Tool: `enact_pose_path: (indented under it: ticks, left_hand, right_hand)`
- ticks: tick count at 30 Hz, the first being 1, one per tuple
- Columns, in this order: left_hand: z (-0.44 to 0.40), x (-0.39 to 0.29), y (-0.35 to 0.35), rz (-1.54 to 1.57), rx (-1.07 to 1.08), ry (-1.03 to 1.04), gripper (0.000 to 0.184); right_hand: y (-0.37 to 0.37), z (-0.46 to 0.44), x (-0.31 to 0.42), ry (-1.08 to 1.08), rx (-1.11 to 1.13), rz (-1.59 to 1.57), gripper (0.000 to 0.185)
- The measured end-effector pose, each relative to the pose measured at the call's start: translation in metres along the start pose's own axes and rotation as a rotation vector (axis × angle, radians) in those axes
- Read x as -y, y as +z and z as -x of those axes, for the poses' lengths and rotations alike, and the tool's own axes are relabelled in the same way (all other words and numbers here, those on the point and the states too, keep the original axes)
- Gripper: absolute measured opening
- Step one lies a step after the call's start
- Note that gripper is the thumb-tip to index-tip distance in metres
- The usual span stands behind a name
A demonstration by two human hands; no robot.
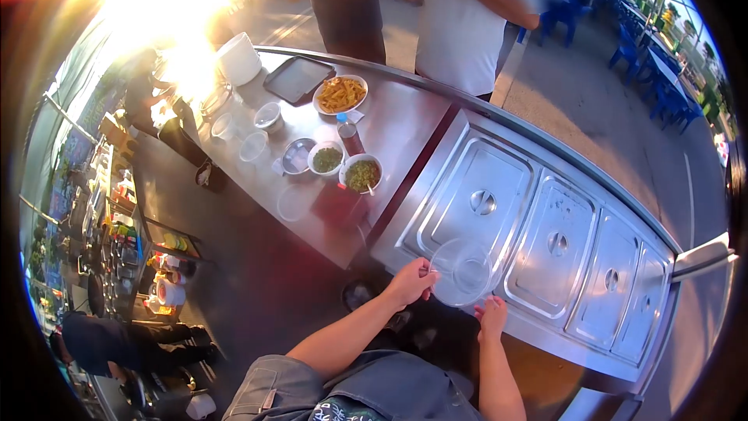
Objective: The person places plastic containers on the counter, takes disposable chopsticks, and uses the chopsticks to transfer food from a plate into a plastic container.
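Between my two hands is a clear round plastic container (460, 273), see-through, in front of the steel warmer's near edge. My left hand (413, 281) has its fingers closed on the rim at the left side. At the lower right, my right hand (491, 318) pinches the same rim. Nearest on the counter stand a white bowl of chopped green food (361, 175) with a spoon in it, and a second white bowl of chopped greens (326, 158). A bottle of reddish-brown liquid (350, 136) with a blue cap stands just behind them.
A steel food warmer with lidded pans (483, 203) spans the right. Across the steel counter (405, 121) are a plate of fries (340, 94), a dark tray (298, 79) and several clear containers. Two people stand beyond; another person (117, 351) bends at lower left.
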State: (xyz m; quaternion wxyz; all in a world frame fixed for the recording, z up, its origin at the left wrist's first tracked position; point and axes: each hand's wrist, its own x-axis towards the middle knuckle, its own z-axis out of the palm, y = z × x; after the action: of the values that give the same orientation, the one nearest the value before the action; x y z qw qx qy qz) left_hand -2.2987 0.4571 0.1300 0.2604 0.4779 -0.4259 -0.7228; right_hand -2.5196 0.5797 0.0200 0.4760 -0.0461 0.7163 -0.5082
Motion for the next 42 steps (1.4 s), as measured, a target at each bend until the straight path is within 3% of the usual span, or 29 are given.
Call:
enact_pose_path:
  ticks: [5,9,14,24,31,42]
  left_hand:
    - [0.054,-0.002,-0.052,0.016,0.0,-0.08,0.014]
    - [0.084,0.016,-0.099,0.136,0.052,-0.081,0.019]
    - [0.127,0.039,-0.184,0.303,-0.001,-0.093,0.02]
    - [0.246,0.084,-0.472,0.654,-0.243,0.082,0.02]
    - [0.316,0.071,-0.64,0.704,-0.668,0.26,0.019]
    - [0.245,0.0,-0.803,0.701,-0.828,0.27,0.018]
  right_hand:
    - [-0.008,0.028,-0.019,-0.022,-0.163,-0.117,0.03]
    - [-0.005,0.07,-0.054,0.04,0.055,0.04,0.017]
    - [0.058,0.118,-0.085,0.103,0.206,0.21,0.021]
    - [0.324,0.23,-0.159,0.086,0.407,0.412,0.016]
    - [0.5,0.303,-0.163,0.064,0.67,0.56,0.019]
    - [0.697,0.286,-0.147,0.085,0.714,0.497,0.019]
